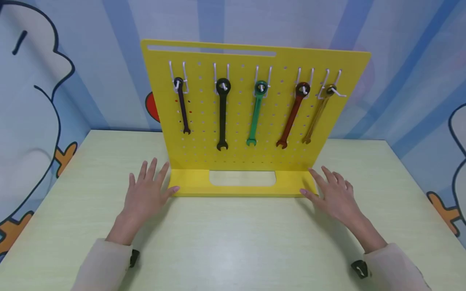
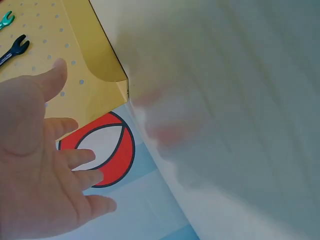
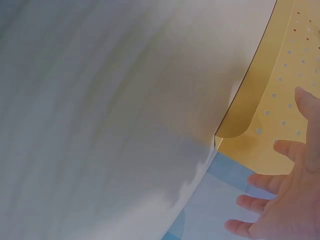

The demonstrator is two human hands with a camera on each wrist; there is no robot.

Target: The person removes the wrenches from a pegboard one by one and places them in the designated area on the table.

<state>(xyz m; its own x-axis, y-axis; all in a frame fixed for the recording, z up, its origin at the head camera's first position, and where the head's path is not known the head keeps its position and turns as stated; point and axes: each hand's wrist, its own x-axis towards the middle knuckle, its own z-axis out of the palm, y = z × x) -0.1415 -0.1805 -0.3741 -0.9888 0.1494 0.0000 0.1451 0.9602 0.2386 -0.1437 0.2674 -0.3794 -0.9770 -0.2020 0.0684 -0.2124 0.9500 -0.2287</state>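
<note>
The yellow pegboard stand stands on the far half of the pale wood-grain table, in front of a blue printed backdrop. Its perforated panel has a long slot along the upper edge. Its flat base faces the person and has a central cutout with rounded corners.

Five combination wrenches hang in a row, ring ends up and forked ends down, on white wire hooks. Order from the left of the head view: dark purple wrench, black wrench, green wrench, red wrench, gold wrench. The purple wrench is the shortest. The red and gold wrenches slant, with their lower ends toward the left.

The left hand is at the left end of the base. Its digits are extended and spread apart, and the thumb tip overlaps the base edge in the head view. The right hand is at the right end. Its digits are also apart, with the thumb and index finger nearest the base corner. Whether either hand touches the stand cannot be determined.

A light sleeve covers the left forearm; a matching sleeve covers the right. A small black device is beside the right cuff.
</note>
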